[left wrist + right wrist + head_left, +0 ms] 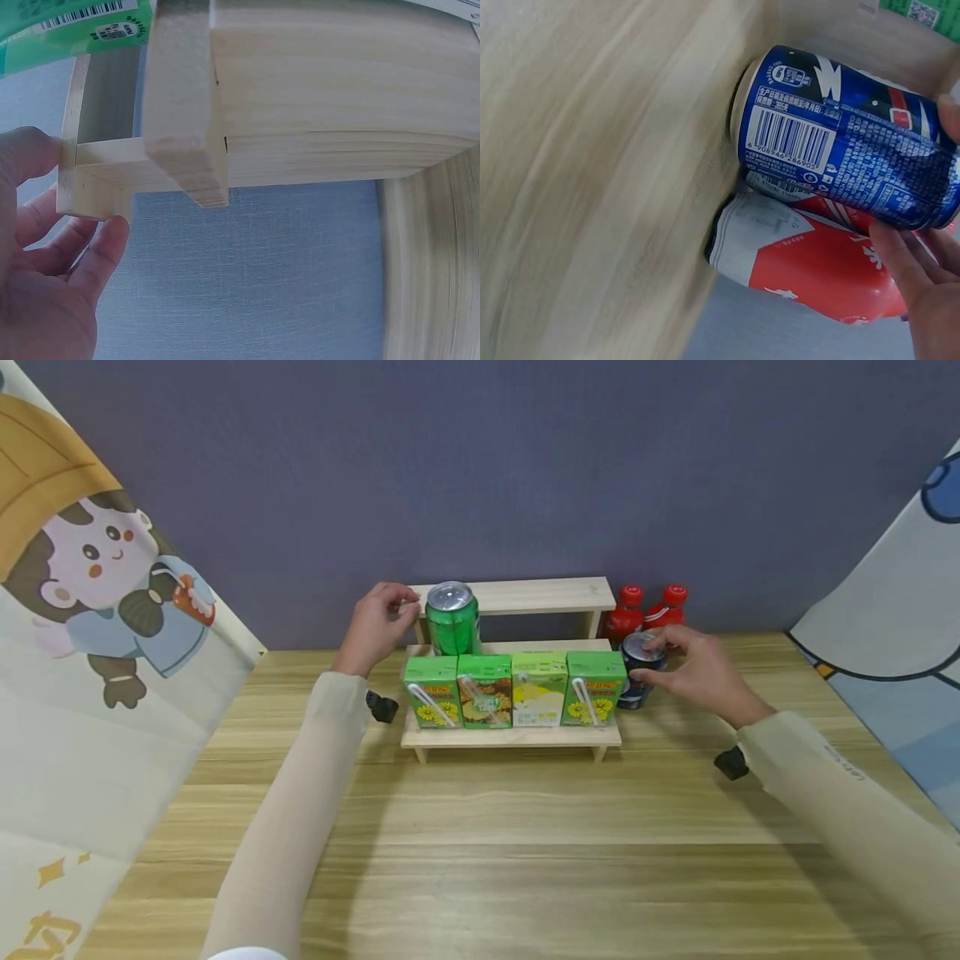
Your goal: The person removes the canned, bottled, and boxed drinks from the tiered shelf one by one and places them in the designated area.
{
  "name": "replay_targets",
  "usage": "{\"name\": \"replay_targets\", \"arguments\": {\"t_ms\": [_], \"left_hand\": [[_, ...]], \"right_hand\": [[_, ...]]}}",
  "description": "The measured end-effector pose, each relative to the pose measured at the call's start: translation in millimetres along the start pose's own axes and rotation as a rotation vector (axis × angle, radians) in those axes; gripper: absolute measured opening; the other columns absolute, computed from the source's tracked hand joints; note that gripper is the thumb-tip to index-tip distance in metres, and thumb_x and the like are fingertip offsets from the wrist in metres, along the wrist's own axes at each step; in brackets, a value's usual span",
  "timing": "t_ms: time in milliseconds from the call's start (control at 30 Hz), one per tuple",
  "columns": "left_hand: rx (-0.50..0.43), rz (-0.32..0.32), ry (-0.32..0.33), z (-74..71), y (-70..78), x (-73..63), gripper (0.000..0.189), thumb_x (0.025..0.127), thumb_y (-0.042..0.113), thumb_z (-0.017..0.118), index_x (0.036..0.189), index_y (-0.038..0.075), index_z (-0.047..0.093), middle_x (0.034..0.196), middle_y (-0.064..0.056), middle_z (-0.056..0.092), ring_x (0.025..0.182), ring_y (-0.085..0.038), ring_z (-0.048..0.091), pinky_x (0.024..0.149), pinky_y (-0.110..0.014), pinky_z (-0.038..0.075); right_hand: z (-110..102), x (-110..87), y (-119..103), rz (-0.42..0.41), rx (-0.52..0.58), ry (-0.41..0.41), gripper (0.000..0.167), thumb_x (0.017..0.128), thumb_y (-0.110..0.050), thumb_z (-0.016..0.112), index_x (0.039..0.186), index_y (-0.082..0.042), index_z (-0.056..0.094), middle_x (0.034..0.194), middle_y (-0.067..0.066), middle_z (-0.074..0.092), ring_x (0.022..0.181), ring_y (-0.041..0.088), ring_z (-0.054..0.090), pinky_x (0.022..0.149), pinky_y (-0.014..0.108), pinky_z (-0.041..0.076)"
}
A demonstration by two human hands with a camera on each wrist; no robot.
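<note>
A two-step wooden rack [517, 737] stands near the back wall. My left hand [380, 620] grips the left end of its top board; the left wrist view shows the thumb on one face of the board and fingertips curled round its edge. A green can [452, 625] stands on the rack next to this hand, behind a row of several juice boxes [486, 692]. My right hand [693, 668] holds a dark blue drink can [840, 135] near its top, between thumb and fingers. Upright, the can sits beside the rack's right end.
Two bottles with red caps [675, 596] stand close behind the blue can; in the right wrist view a red bottle [817, 262] lies right beside the can. A dark wall [480, 468] rises behind the rack. Printed panels [112, 610] flank the wooden table [517, 843].
</note>
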State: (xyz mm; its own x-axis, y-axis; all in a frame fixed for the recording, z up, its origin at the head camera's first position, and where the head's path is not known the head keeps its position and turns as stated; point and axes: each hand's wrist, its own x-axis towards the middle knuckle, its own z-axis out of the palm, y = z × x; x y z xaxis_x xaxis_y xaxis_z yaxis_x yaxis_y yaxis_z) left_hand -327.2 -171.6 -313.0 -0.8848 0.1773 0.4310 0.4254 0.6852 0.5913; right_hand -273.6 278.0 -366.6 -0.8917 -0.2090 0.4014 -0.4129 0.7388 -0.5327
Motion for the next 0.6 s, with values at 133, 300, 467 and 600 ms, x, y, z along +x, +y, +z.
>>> {"name": "replay_targets", "arguments": {"t_ms": [133,300,467,600], "left_hand": [[0.005,0.003,0.001,0.6,-0.2,0.6,0.021,0.093,0.022,0.06,0.105,0.005,0.065,0.112,-0.008,0.055,0.097,-0.024,0.054,0.088,-0.038,0.044],[0.001,0.0,-0.002,0.8,0.7,1.1,0.021,0.093,0.022,0.06,0.106,0.005,0.065,0.113,-0.008,0.055,0.098,-0.024,0.054,0.088,-0.039,0.044],[0.003,0.0,-0.002,0.4,1.1,1.0,0.021,0.093,0.022,0.06,0.105,0.005,0.065,0.112,-0.008,0.055,0.097,-0.024,0.054,0.088,-0.039,0.044],[0.003,-0.005,-0.002,-0.5,2.0,0.1,0.021,0.094,0.022,0.06,0.106,0.005,0.065,0.113,-0.009,0.055,0.098,-0.025,0.054,0.088,-0.039,0.044]], "right_hand": [[4.5,-0.2,2.7,-0.022,-0.007,0.008,0.035,0.071,-0.024,0.085,0.095,-0.01,0.064,0.097,0.003,0.062,0.079,0.021,0.058,0.065,0.02,0.042],[6.7,0.6,4.7,-0.03,-0.018,0.005,0.035,0.07,-0.02,0.085,0.096,-0.01,0.064,0.096,0.004,0.062,0.078,0.024,0.058,0.063,0.021,0.043],[9.0,2.9,6.1,-0.053,-0.014,0.006,0.034,0.07,-0.021,0.085,0.095,-0.009,0.066,0.115,0.005,0.056,0.085,0.023,0.055,0.066,0.018,0.042],[10.6,4.4,6.0,-0.065,-0.014,0.011,0.033,0.071,-0.019,0.085,0.095,-0.009,0.066,0.121,0.006,0.051,0.093,0.023,0.054,0.07,0.019,0.043]]}}
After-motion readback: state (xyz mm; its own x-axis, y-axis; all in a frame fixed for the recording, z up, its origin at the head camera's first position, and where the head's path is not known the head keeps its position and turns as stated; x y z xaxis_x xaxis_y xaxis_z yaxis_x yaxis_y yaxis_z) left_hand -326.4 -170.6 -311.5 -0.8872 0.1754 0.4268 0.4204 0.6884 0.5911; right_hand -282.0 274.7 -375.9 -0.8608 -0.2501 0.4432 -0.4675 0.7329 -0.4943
